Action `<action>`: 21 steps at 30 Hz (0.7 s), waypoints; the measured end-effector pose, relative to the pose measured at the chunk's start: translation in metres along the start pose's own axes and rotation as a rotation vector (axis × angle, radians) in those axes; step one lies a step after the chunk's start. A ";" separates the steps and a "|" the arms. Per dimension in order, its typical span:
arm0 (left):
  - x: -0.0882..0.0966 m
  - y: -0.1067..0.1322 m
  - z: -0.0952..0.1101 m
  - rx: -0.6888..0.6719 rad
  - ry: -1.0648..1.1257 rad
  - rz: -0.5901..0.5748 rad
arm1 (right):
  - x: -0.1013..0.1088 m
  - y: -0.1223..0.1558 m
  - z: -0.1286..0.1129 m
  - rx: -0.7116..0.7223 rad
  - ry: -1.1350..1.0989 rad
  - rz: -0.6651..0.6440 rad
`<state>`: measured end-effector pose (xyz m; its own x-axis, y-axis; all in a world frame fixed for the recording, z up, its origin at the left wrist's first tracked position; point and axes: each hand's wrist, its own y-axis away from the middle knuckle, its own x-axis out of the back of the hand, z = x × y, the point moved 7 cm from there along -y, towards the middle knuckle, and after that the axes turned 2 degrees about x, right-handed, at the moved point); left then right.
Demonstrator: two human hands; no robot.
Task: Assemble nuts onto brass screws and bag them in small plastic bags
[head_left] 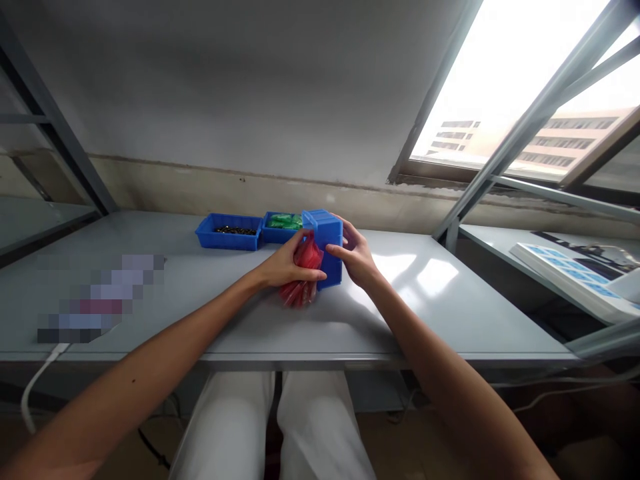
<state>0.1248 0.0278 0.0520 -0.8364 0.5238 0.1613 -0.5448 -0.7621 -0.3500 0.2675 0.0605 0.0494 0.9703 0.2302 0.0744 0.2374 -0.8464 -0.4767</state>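
A blue plastic bin [327, 250] stands tipped on its side on the grey table [240, 320], its opening facing left. Red plastic packets [303, 273] spill out of it onto the table. My left hand [285, 267] is curled around the red packets at the bin's mouth. Fingers bent, my right hand [356, 257] grips the right side of the tipped bin and holds it up.
Two more blue bins sit behind: one [229, 232] with small dark parts, one [281, 228] with green packets. A blurred object [100, 297] and a white cable [37, 383] lie at the left. A metal frame post [453, 233] and a neighbouring table with printed sheets [575, 273] are at the right.
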 end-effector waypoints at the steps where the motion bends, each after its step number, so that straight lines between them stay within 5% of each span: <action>1: 0.000 0.000 0.001 0.000 -0.014 0.008 | 0.000 0.000 0.000 -0.008 -0.012 0.000; 7: 0.012 0.000 -0.001 0.020 -0.164 0.047 | 0.003 0.001 0.004 -0.100 -0.039 0.006; 14: 0.065 0.008 0.011 0.051 -0.255 0.211 | 0.035 -0.003 0.008 -0.164 -0.139 0.054; 21: 0.083 0.023 0.024 0.189 -0.632 -0.033 | 0.108 -0.008 0.032 -0.141 -0.231 0.282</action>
<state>0.0413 0.0443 0.0797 -0.6620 0.2679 0.7000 -0.5242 -0.8330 -0.1769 0.3693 0.1075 0.0334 0.9660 0.0679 -0.2495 -0.0173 -0.9459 -0.3241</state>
